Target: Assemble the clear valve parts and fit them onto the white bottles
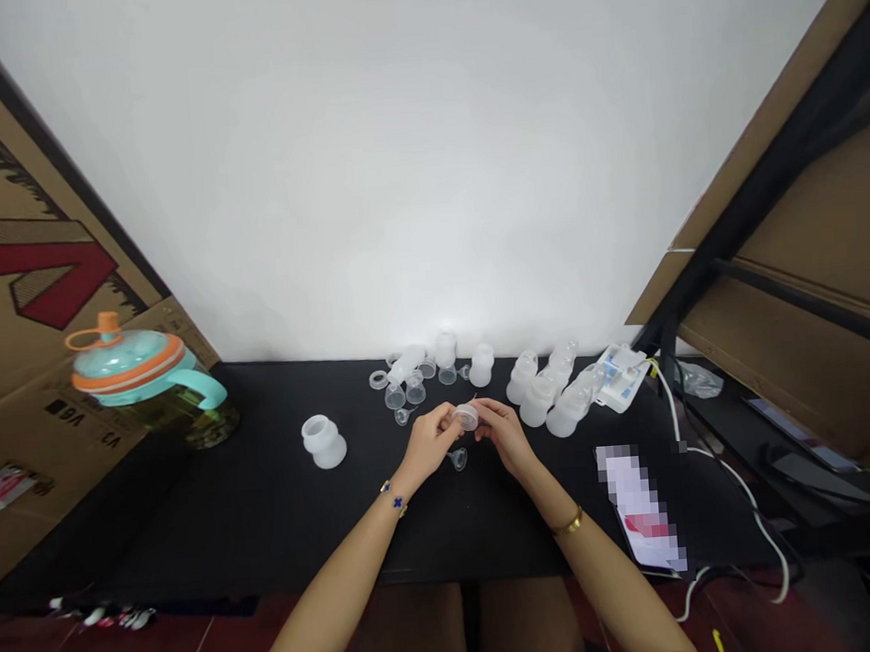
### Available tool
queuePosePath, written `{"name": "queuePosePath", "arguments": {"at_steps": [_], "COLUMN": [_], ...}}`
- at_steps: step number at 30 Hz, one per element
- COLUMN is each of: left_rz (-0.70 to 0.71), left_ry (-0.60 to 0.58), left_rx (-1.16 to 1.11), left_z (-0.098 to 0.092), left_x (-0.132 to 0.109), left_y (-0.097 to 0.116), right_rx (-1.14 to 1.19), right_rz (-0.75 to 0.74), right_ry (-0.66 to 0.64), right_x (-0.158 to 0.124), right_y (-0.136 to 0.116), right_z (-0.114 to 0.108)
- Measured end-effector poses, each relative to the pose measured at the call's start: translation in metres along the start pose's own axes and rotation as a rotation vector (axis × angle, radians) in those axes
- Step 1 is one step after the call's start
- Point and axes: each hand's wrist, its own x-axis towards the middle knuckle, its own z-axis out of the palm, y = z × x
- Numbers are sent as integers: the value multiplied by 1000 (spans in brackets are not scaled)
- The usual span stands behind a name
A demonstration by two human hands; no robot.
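Note:
Over the middle of the black table, my left hand [429,444] and my right hand [505,434] pinch a translucent bottle collar ring [466,417] between them. The fingertips partly cover it. A clear bottle nipple [457,459] lies on the table just below the fingers. To the left stands an open-necked white bottle [325,443]. Beyond my hands are loose clear nipples and rings, among them a collar ring [378,380], and an upright white bottle [481,364]. Several white bottles [536,400] with clear tops stand to the right.
A turquoise and orange jug [152,385] stands at the left by a cardboard box [30,394]. At the right are a phone [642,510], a white power strip [621,377] and a trailing white cable [745,493]. A white wall [409,169] rises behind the table.

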Motion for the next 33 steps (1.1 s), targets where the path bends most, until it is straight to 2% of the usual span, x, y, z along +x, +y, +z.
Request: {"name": "queuePosePath", "arguments": {"at_steps": [9,20,33], "left_rz": [-5,-44,-43], "left_ry": [11,-11,25], "left_rx": [16,-118,-50], "left_z": [1,3,1], "left_x": [0,0,1], "left_y": [1,-2,0], "right_rx": [10,6,2], "right_rz": [14,-2,5], "right_ry": [11,9,-7], "right_x": [0,-2,-2], "right_y": [-1,-3,-1], "right_z": [1,2,2]}}
